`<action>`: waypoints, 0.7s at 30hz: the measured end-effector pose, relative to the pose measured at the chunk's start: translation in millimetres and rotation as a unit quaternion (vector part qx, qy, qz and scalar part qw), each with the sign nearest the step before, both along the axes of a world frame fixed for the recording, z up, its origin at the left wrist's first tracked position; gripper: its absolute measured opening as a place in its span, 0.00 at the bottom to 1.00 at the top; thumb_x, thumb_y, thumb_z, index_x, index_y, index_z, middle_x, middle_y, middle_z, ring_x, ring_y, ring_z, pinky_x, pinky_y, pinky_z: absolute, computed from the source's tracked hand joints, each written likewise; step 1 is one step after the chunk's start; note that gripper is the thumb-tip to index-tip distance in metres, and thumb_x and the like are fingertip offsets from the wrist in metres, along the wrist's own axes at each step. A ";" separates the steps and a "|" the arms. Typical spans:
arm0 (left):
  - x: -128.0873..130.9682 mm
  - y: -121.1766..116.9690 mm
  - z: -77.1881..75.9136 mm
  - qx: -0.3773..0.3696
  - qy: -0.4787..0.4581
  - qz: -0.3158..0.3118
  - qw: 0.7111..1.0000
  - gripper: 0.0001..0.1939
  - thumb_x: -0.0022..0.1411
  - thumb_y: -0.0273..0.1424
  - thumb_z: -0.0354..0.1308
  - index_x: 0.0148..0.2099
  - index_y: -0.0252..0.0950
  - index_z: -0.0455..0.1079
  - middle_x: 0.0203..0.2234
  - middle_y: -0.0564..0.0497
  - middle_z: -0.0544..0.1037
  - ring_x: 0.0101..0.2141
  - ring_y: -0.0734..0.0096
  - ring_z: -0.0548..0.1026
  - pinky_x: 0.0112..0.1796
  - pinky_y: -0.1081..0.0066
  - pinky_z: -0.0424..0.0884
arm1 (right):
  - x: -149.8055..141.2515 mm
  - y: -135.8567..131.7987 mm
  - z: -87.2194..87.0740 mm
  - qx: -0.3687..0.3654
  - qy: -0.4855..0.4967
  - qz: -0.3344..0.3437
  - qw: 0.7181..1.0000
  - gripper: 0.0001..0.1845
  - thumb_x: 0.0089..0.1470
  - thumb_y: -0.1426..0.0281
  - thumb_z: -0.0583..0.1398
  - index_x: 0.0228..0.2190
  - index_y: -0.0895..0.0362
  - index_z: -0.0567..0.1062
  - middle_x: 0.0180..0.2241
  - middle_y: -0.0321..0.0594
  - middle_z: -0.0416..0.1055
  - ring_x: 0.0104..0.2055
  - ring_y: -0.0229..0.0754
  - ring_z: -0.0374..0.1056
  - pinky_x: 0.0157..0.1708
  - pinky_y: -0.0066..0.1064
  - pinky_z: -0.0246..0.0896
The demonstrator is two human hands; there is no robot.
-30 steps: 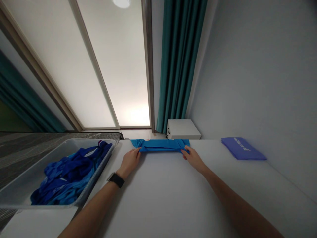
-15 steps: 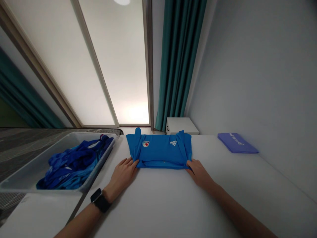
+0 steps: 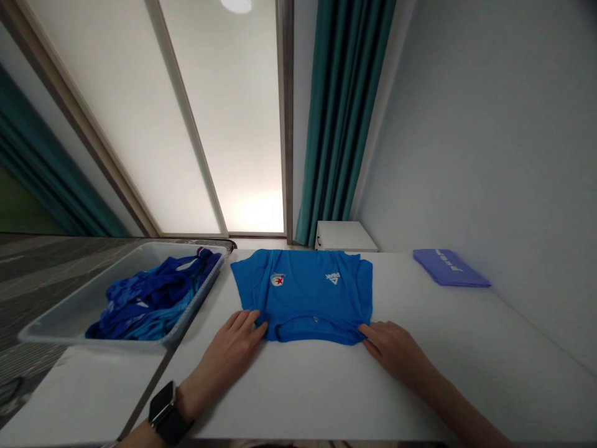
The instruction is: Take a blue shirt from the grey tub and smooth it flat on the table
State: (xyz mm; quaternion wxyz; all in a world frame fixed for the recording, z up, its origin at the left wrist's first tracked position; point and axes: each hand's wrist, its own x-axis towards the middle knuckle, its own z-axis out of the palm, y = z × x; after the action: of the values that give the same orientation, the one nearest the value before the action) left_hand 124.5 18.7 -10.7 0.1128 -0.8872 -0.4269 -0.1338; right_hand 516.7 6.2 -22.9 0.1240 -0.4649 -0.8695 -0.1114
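You've drawn the blue shirt [image 3: 303, 292] closer and spread it flatter, so its chest shows more fully, right of the bin [image 3: 69, 314]. Its collar points towards you; the visible part's long axis runs side to side. Your left hand [image 3: 233, 345], nearer the bin, and right hand [image 3: 396, 348], farther from it, seem to pinch the collar-end corners, fingers nearly closed.
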 end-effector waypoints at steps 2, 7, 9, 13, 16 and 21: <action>6.8 0.1 4.2 -0.018 -0.021 -0.046 0.999 0.14 0.66 0.25 0.51 0.51 0.39 0.71 0.50 0.43 0.73 0.51 0.55 0.70 0.55 0.52 0.65 | -6.7 -0.6 6.5 0.027 -0.012 0.000 1.000 0.10 0.56 0.78 0.56 0.34 0.53 0.74 0.30 0.41 0.73 0.32 0.45 0.68 0.33 0.35 0.58; 17.5 -3.4 11.7 -0.069 -0.074 -0.086 0.991 0.16 0.66 0.29 0.53 0.55 0.40 0.69 0.44 0.45 0.76 0.46 0.59 0.73 0.51 0.56 0.71 | -15.0 -1.9 4.7 0.069 0.036 0.032 0.996 0.12 0.55 0.78 0.59 0.38 0.53 0.77 0.44 0.46 0.74 0.47 0.50 0.68 0.47 0.42 0.61; 17.4 -4.3 11.6 -0.075 -0.070 -0.100 0.990 0.15 0.67 0.29 0.51 0.54 0.42 0.71 0.44 0.45 0.76 0.45 0.60 0.73 0.48 0.57 0.72 | -13.5 -2.9 -0.5 0.070 0.061 0.059 0.994 0.13 0.55 0.77 0.60 0.41 0.52 0.77 0.46 0.44 0.75 0.52 0.49 0.67 0.52 0.44 0.58; 14.3 -2.7 7.6 -0.085 -0.066 -0.119 0.987 0.12 0.70 0.27 0.49 0.48 0.41 0.72 0.45 0.45 0.75 0.46 0.61 0.72 0.47 0.60 0.72 | -10.7 -5.8 -5.2 0.066 0.078 0.075 0.992 0.16 0.58 0.78 0.58 0.43 0.49 0.77 0.42 0.38 0.78 0.55 0.47 0.66 0.61 0.47 0.48; 13.7 0.2 5.8 -0.093 -0.072 -0.127 0.985 0.11 0.71 0.27 0.48 0.44 0.40 0.72 0.45 0.45 0.74 0.45 0.63 0.73 0.45 0.63 0.72 | -11.8 -7.8 -6.2 0.081 0.080 0.059 0.992 0.15 0.60 0.78 0.57 0.41 0.49 0.78 0.42 0.36 0.78 0.52 0.48 0.67 0.61 0.49 0.45; 15.2 1.4 9.4 -0.121 -0.096 -0.125 0.980 0.11 0.72 0.27 0.46 0.44 0.39 0.70 0.42 0.46 0.75 0.40 0.66 0.73 0.42 0.67 0.72 | -13.5 -10.3 -10.4 0.098 0.075 0.036 0.992 0.13 0.61 0.75 0.57 0.43 0.51 0.79 0.36 0.40 0.79 0.38 0.45 0.68 0.43 0.40 0.56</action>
State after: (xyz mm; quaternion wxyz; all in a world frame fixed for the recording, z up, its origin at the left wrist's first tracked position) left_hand 139.7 20.1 -1.4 -0.0545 -0.9236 -0.3345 -0.1791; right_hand 503.2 -4.0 -33.3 0.2378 -0.4259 -0.8589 -0.1561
